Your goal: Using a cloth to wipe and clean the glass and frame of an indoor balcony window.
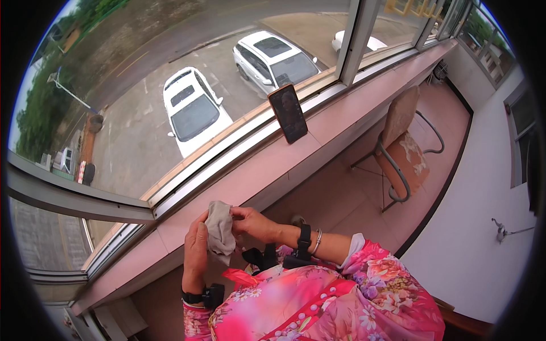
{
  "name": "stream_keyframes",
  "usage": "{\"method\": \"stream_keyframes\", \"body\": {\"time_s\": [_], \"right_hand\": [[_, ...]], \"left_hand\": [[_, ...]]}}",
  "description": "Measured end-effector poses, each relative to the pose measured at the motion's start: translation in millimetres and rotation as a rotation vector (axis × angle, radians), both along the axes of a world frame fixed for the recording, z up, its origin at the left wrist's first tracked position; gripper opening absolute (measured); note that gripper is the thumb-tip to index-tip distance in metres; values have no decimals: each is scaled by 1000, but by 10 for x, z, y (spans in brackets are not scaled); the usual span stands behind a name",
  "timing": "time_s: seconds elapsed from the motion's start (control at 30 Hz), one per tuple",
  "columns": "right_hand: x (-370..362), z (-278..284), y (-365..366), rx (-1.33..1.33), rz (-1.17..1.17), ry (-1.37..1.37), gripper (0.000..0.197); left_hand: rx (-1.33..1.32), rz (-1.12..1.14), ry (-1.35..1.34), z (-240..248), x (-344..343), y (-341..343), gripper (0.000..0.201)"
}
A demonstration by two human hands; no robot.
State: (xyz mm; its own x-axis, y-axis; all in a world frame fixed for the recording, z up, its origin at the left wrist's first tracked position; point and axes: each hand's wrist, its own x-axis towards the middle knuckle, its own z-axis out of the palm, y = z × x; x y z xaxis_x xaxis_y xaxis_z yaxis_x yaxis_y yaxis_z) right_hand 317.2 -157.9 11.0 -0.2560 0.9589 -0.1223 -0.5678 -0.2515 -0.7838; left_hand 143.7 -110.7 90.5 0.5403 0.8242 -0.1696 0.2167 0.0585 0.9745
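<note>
both hands hold a crumpled grey cloth (220, 230) in front of the chest, just above the pink window ledge (341, 122). the left hand (195, 253) rises from below, its fingers (200, 228) closed on the cloth's left edge; the right hand (254, 223) comes in from the right, its fingers (238, 213) pinching the cloth near its top. each wrist carries a black strap, and the right wrist also has a thin bangle (317, 241). the sleeves are a pink flowered fabric. further along the ledge a dark phone (288, 113) stands tilted back against the window frame, well apart from the hands. to the right, on the pink tiled floor, stands a chair (401, 148) with a metal frame and a worn patterned seat. through the glass, far below, two white cars (193, 111) are parked side by side on grey pavement, with part of a third beyond the window post.
</note>
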Motion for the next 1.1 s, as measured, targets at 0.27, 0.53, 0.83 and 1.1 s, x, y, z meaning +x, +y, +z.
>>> {"method": "stream_keyframes", "body": {"time_s": [0.27, 0.53, 0.83, 1.1], "right_hand": [[84, 169, -21, -117, -90, 358, 28], [175, 143, -41, -127, -21, 496, 30], [284, 180, -49, -93, -6, 545, 36], [490, 201, -99, -86, -29, 481, 41]], "left_hand": [[-185, 66, -66, -59, -16, -58, 36], [-239, 64, -47, -79, -43, -62, 27], [-134, 159, -194, -189, -199, 16, 20], [-332, 210, -405, -22, -89, 79, 22]]}}
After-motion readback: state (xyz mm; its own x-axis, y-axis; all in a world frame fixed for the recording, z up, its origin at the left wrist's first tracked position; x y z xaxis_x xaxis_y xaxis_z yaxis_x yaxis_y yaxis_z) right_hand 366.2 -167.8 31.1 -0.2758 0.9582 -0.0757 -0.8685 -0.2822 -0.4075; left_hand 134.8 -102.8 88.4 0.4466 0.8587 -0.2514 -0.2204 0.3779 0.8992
